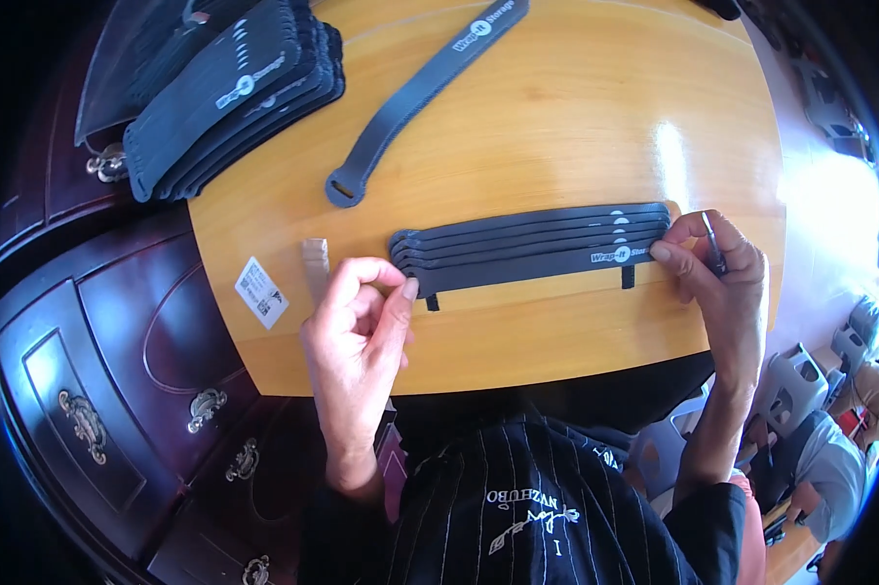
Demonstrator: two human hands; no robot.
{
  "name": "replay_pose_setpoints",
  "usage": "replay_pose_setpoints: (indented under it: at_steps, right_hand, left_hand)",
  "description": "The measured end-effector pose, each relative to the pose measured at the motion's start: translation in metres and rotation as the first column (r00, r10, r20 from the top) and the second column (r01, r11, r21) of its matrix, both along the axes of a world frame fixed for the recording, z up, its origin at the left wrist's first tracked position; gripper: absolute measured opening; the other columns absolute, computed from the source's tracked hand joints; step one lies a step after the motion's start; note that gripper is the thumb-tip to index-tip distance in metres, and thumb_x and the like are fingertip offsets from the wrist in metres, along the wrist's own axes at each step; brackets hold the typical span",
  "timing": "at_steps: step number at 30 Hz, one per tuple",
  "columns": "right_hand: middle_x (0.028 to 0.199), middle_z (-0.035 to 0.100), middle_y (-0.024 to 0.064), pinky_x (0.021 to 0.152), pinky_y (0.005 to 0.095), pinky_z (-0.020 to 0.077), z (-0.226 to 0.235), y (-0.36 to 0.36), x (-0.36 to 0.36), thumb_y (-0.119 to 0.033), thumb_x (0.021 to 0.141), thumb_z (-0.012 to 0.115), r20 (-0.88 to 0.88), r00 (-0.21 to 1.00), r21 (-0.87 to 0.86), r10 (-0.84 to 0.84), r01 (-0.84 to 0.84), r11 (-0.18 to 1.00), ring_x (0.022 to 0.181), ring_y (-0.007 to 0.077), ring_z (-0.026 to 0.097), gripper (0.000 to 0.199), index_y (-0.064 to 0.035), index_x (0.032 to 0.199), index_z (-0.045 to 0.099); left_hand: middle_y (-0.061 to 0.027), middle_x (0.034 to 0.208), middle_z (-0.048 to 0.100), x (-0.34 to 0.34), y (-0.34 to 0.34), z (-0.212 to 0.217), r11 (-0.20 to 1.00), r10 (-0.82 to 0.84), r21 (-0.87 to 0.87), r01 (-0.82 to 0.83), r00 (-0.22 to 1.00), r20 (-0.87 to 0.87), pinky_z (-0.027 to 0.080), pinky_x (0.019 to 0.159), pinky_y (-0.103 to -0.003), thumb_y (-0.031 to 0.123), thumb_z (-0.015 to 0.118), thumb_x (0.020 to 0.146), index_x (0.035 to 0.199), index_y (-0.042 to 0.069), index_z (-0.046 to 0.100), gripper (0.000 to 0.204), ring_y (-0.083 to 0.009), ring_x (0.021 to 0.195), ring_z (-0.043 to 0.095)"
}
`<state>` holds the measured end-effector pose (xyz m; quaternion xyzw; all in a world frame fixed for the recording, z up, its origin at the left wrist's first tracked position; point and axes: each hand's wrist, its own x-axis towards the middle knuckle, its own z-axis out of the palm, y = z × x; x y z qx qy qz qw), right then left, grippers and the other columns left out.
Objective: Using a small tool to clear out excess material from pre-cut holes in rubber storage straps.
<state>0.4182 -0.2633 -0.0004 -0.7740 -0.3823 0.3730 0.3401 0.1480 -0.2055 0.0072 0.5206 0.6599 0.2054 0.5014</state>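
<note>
On the wooden table lies a fanned row of several dark grey storage straps [527,253] with white print, stretched left to right in front of me. My left hand [357,336] pinches the left end of the nearest strap between thumb and forefinger. At the other end, my right hand [717,268] has thumb and forefinger on the strap's right tip. Tucked in that same hand is a slim metal-and-dark tool [714,246], its kind unclear. Two short black bands [628,277] stick out from under the straps.
A thick stack of grey strap pieces [235,93] sits far left, beside a clear plastic bag [142,68]. One single strap [401,107] with a slotted end lies beyond the row. A white label [262,292] is at the left edge. Dark cabinets stand left; people and stools are at right.
</note>
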Motion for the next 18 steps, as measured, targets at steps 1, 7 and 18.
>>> replay_pose_setpoints:
  at_steps: [1,7,18]
  right_hand:
    - [0.058,0.050,-0.0039,0.050,0.0205,0.0344,-0.001,0.001,0.000,-0.006,0.081,0.074,-0.018,1.000,0.006,0.006,-0.006,1.000,0.053,0.0031,0.042,0.011,-0.0045,0.081,0.063]
    - [0.060,0.053,-0.0035,0.047,0.0197,0.0353,0.001,0.000,0.002,-0.007,0.081,0.075,0.032,0.999,-0.014,0.032,-0.031,0.999,0.052,0.0021,0.045,0.011,-0.0040,0.083,0.065]
    - [0.062,0.057,0.0103,0.052,0.0338,0.0447,0.001,0.015,-0.038,-0.029,0.085,0.070,0.499,0.821,0.082,0.278,-0.364,0.928,0.054,0.0238,0.058,0.032,-0.0028,0.070,0.057]
  left_hand:
    - [0.0015,0.054,0.049,-0.002,0.001,0.001,1.000,0.005,0.008,-0.005,1.000,-0.003,0.030,0.041,-0.018,0.005,0.065,0.091,0.092,0.003,0.056,0.009,-0.0019,0.045,0.043]
    - [-0.0040,0.064,0.059,-0.009,-0.005,-0.002,0.999,0.030,-0.015,-0.029,0.995,0.090,0.031,0.038,-0.018,0.007,0.062,0.093,0.100,0.001,0.057,0.010,-0.0052,0.049,0.053]
    - [-0.0071,0.156,0.025,0.017,-0.015,-0.026,0.490,-0.455,0.351,0.798,0.578,-0.678,0.022,0.113,-0.051,0.050,0.043,0.094,0.149,0.024,0.033,0.061,-0.0384,0.141,0.023]
